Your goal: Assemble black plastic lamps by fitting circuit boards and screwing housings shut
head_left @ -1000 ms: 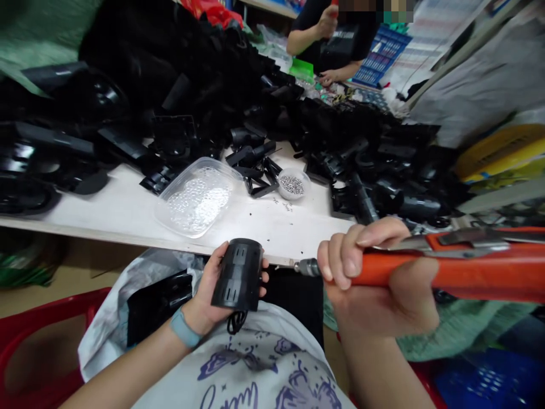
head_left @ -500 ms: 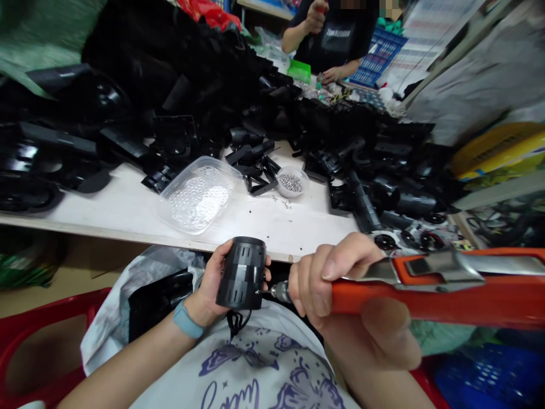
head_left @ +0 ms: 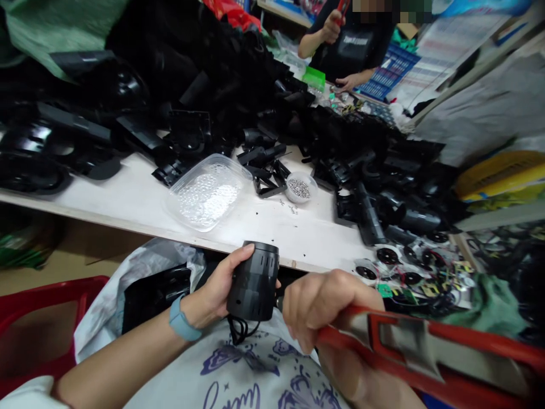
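My left hand (head_left: 215, 287), with a blue band on the wrist, is wrapped round a black slotted cylindrical housing (head_left: 254, 279) held just below the table's front edge, a black cable hanging from its underside. My right hand (head_left: 326, 309) is closed on the front of an orange powered screwdriver (head_left: 430, 352), whose tip meets the housing's right side and is hidden behind my fingers. Both sit above my lap and my white printed shirt.
A white table (head_left: 140, 201) bears a clear tub of small clear parts (head_left: 206, 193), a small bowl of screws (head_left: 300, 187), heaps of black plastic parts (head_left: 204, 74) and small round boards with wires (head_left: 409, 270). Another person (head_left: 347, 40) works at the far end. A red crate (head_left: 46, 295) stands lower left.
The screwdriver has swung down and left until its tip reaches the housing's side. My left hand and the housing have shifted slightly right; the view has turned a little.
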`<state>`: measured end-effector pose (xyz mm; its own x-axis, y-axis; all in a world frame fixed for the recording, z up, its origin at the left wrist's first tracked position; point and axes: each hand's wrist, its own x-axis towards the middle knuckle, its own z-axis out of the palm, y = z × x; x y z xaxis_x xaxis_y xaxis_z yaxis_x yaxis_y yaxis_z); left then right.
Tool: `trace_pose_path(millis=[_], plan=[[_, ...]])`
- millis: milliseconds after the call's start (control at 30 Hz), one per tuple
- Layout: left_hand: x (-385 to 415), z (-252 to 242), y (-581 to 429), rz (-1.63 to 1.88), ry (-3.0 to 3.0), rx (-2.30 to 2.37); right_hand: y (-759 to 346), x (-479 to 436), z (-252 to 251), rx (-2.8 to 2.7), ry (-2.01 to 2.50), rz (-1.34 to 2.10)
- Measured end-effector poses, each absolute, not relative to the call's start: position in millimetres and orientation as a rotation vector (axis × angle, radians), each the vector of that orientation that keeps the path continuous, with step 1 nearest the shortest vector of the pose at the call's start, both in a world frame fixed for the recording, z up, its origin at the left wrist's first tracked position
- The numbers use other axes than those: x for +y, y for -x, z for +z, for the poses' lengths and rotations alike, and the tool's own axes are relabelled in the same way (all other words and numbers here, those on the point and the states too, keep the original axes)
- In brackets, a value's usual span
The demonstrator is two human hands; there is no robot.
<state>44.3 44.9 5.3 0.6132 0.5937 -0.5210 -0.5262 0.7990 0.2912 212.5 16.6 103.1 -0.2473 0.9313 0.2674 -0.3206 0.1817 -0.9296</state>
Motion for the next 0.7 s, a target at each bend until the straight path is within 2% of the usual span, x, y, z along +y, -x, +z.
trace_pose_path(millis=[133, 367, 533, 600, 700], plan=[[42.8, 16.1, -47.7, 0.713, -0.177, 0.671, -205.0, 12.9, 99.3, -1.327, 0.506, 1.249], [39.9, 17.2, -52.3, 0.774, -0.203, 0.685, -210.4, 1.0, 88.3, -1.384, 0.504, 1.227], [44.2, 13.1, -57.8, 0.822, -0.272, 0.797, -222.1, 16.4, 87.1, -1.177, 0.683, 1.305], [47.0, 12.6, -56.6, 0.863, -0.403, 0.868, -238.3, 32.8, 87.0, -1.153, 0.634, 1.304], [49.8, 13.3, -52.4, 0.898, -0.746, 0.934, -268.4, 58.4, 85.1, -1.253, 0.668, 1.091]])
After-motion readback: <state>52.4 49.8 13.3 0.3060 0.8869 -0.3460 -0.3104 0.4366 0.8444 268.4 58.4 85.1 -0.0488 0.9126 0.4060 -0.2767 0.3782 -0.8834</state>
